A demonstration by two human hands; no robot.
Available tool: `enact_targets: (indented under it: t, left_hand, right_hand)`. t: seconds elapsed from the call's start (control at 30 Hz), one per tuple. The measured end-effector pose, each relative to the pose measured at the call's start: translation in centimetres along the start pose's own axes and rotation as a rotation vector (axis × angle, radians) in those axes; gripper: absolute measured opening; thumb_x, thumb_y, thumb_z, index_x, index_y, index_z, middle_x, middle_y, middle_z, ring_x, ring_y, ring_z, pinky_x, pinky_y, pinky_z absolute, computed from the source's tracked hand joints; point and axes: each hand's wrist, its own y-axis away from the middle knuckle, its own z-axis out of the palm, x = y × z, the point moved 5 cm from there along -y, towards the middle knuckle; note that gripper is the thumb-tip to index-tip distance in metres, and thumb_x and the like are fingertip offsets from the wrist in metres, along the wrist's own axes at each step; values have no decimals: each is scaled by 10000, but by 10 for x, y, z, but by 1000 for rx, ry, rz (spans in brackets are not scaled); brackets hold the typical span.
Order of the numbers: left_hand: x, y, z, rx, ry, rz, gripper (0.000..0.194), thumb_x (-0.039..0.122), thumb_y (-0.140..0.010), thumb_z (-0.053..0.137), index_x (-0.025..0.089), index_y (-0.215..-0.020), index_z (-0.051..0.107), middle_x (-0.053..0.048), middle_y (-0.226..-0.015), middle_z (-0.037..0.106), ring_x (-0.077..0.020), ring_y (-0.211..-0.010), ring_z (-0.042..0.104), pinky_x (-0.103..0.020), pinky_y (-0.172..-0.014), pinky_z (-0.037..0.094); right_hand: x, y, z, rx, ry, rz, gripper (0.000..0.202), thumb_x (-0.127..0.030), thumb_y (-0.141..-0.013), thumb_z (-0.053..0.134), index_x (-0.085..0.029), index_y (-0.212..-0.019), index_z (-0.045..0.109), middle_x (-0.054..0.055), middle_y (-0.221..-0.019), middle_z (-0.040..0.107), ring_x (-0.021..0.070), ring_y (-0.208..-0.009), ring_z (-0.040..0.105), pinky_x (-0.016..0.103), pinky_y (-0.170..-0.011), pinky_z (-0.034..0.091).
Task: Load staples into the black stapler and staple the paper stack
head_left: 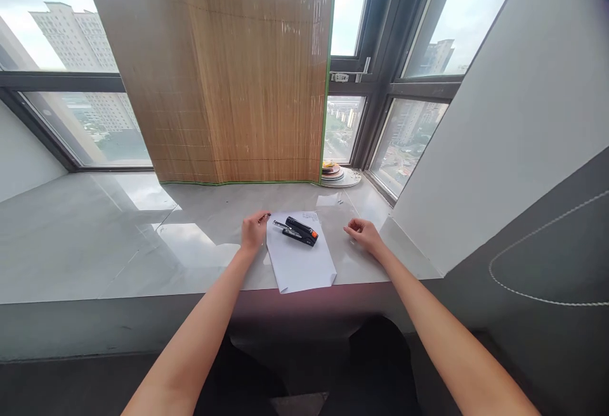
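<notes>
A black stapler point(299, 232) with an orange spot lies opened out on white paper point(304, 268), which has small writing near its top right corner and folded-up lower corners. My left hand point(254, 231) is at the paper's upper left edge, its fingers closed round something small and dark that I cannot make out. To the right of the paper, apart from it, my right hand point(363, 235) rests over the sill with its fingers curled together; whether they hold anything is hidden.
The grey tiled sill point(118, 232) runs along the windows. Behind the paper stands a brown bamboo mat point(247, 86) with green edging. Stacked plates point(345, 177) sit in the back right corner. A white beaded cord point(523, 292) hangs at the right.
</notes>
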Motion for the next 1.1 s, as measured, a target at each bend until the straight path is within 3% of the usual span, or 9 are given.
enact_targets:
  t: [0.13, 0.23, 0.3, 0.4, 0.5, 0.63, 0.8, 1.1]
  left_hand:
    - [2, 0, 14, -46, 307, 30, 188, 307, -888, 702, 275, -996, 853, -77, -1130, 825, -302, -1097, 746, -440, -1062, 532]
    - [0, 4, 7, 18, 352, -16, 208, 327, -899, 706, 282, -1035, 856, -77, -1107, 824, -289, -1066, 745, -461, -1061, 541]
    - [2, 6, 3, 39, 346, -7, 241, 329, -924, 677, 274, -1081, 851, -84, -1074, 822, -278, -1034, 743, -459, -1045, 547]
    - [7, 9, 1, -3, 361, 65, 272, 379, -949, 658, 263, -1107, 848, -97, -1069, 811, -271, -1018, 731, -452, -1017, 549]
    - [11, 11, 3, -45, 399, 143, 274, 438, -953, 669, 276, -1068, 857, -105, -1086, 794, -274, -1034, 717, -446, -976, 549]
    - [14, 10, 6, -56, 437, 252, 265, 460, -943, 703, 260, -1004, 867, -115, -1090, 789, -264, -1007, 716, -401, -850, 559]
    - [11, 7, 9, -80, 393, 276, 267, 459, -896, 787, 251, -1043, 865, -72, -981, 815, -182, -772, 671, -308, -628, 479]
    - [18, 10, 11, -248, 373, 311, 227, 441, -847, 836, 243, -954, 869, -70, -974, 831, -181, -799, 674, -288, -587, 413]
  right_hand:
    - [-39, -3, 42, -67, 78, -166, 399, -608, -848, 778, -233, -981, 742, 48, -953, 712, 239, -909, 627, 346, -761, 469]
    - [-64, -8, 80, -89, 113, -290, 611, -577, -767, 876, -265, -1264, 708, 73, -1170, 699, 287, -1148, 598, 401, -938, 489]
    - [-70, -11, 101, -124, 124, -322, 615, -549, -782, 872, -258, -1292, 691, 73, -1180, 691, 278, -1135, 603, 412, -984, 480]
    - [-69, -12, 121, -202, 158, -348, 335, -481, -884, 775, -218, -1085, 727, 46, -1018, 698, 226, -941, 619, 360, -886, 478]
    - [-66, -11, 123, -224, 185, -363, 232, -433, -931, 711, -203, -907, 700, 21, -859, 666, 197, -802, 574, 325, -773, 440]
    - [-70, -8, 116, -204, 111, -406, 194, -399, -935, 698, -210, -975, 719, 43, -921, 702, 222, -875, 603, 345, -819, 446]
    - [-69, -10, 108, -180, 23, -360, 186, -381, -909, 708, -217, -993, 734, 56, -923, 711, 239, -877, 612, 360, -813, 457]
    - [-63, -13, 104, -238, -80, -246, 262, -447, -873, 717, -211, -987, 737, 59, -964, 718, 247, -905, 625, 359, -820, 445]
